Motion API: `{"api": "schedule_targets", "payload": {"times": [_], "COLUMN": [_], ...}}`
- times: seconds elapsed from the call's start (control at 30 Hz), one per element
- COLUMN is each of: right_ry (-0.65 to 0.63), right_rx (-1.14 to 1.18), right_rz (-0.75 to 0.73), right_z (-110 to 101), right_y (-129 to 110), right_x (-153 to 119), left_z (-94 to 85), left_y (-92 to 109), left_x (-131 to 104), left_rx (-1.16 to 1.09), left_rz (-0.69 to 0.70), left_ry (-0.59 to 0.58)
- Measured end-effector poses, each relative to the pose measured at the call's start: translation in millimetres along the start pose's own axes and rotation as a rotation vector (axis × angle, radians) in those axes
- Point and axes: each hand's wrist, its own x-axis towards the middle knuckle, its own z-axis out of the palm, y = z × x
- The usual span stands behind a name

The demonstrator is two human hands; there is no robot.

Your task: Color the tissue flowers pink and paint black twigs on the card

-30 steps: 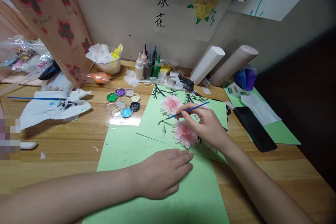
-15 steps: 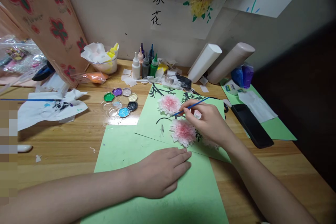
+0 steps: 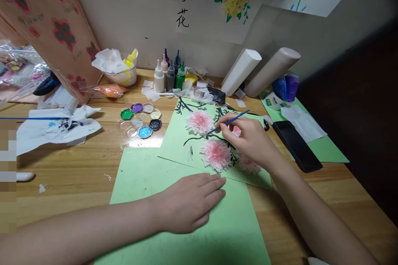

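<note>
A thin blue paintbrush (image 3: 234,119) is pinched in my right hand (image 3: 245,132), its tip at a black painted branch (image 3: 195,137) between two pink-and-white paper flowers. One flower (image 3: 200,122) lies above the tip, the other (image 3: 215,154) below it. These sit on a green sheet (image 3: 174,149) with more black branches near its top edge; my right hand covers part of it. My left hand (image 3: 192,203) lies flat, palm down, on a larger green sheet (image 3: 139,174), its fingertips near the lower edge of the painted sheet.
Left of the sheets is a paint palette (image 3: 137,122), with a stained tissue (image 3: 37,134) further left. Small paint bottles (image 3: 159,78) stand along the wall beside paper scraps. A black phone (image 3: 297,147) lies at the right.
The brush and my right hand have moved slightly right along the black branch, and the brush tip now meets it further right. My left hand stays in place on the sheet.
</note>
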Motion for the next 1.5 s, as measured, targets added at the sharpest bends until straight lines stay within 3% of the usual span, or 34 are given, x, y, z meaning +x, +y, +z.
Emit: {"api": "schedule_targets", "payload": {"times": [0.37, 0.57, 0.67, 0.83, 1.07, 1.5], "right_ry": [0.023, 0.070, 0.089, -0.033, -0.019, -0.059], "right_rx": [-0.040, -0.023, -0.012, 0.066, 0.142, 0.128], "right_rz": [-0.036, -0.081, -0.175, -0.342, -0.260, -0.196], "right_z": [0.8, -10.8, -13.4, -1.2, 12.8, 16.7], "right_y": [1.3, -11.7, -22.4, -31.6, -25.5, -19.2], "right_x": [-0.9, -6.9, -13.2, -18.8, -16.4, -14.6], "left_z": [0.3, 1.2, 1.0, -0.3, 0.9, 3.5], "left_y": [0.0, -0.4, -0.6, 0.3, 0.3, -0.5], "left_x": [-0.3, -0.5, 0.1, 1.8, 1.8, 0.6], "left_rx": [-0.022, -0.031, -0.034, -0.032, -0.003, 0.017], "left_rz": [0.005, 0.008, 0.019, 0.031, 0.045, 0.050], "left_ry": [0.010, 0.019, 0.036, 0.053, 0.062, 0.051]}}
